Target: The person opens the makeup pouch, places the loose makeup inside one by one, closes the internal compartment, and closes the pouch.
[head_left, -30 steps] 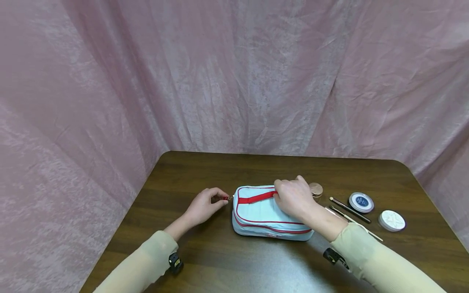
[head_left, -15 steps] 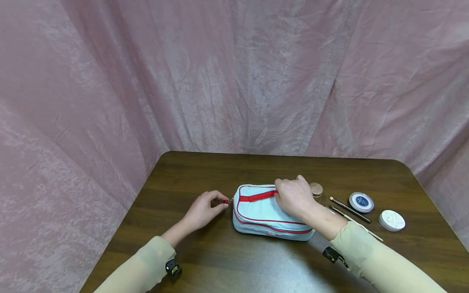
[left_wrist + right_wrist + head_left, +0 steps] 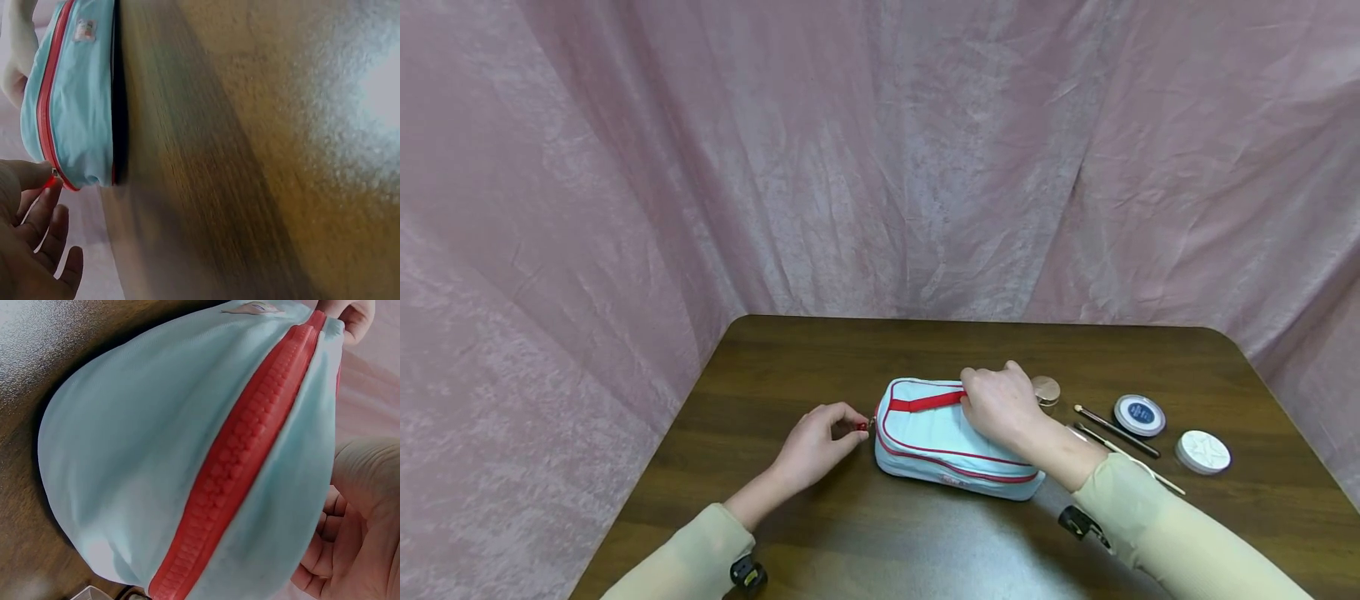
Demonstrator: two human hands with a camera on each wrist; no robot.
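Note:
A light blue cosmetic bag point(image 3: 932, 435) with red piping lies in the middle of the table. At its left end my left hand point(image 3: 811, 448) pinches the red zipper pull point(image 3: 51, 179) between thumb and forefinger, the other fingers loosely bent. My right hand point(image 3: 1002, 406) grips the red carry strap point(image 3: 928, 402) on top, its curled fingers covering the strap's right part. In the right wrist view the red zipper point(image 3: 234, 459) runs along the bag's side with its teeth meshed along the visible stretch.
On the wooden table point(image 3: 820, 350), right of the bag, lie a dark-handled brush point(image 3: 1118, 432), a thin pale-ended stick point(image 3: 1138, 463), a blue-labelled round case point(image 3: 1140, 415), a white round case point(image 3: 1202, 452) and a small gold-toned round item point(image 3: 1046, 389). A pink curtain point(image 3: 880, 167) hangs behind.
My left hand has moved slightly toward me with the zipper pull, round the bag's left end. The bag has turned a little. My right hand stays on the strap.

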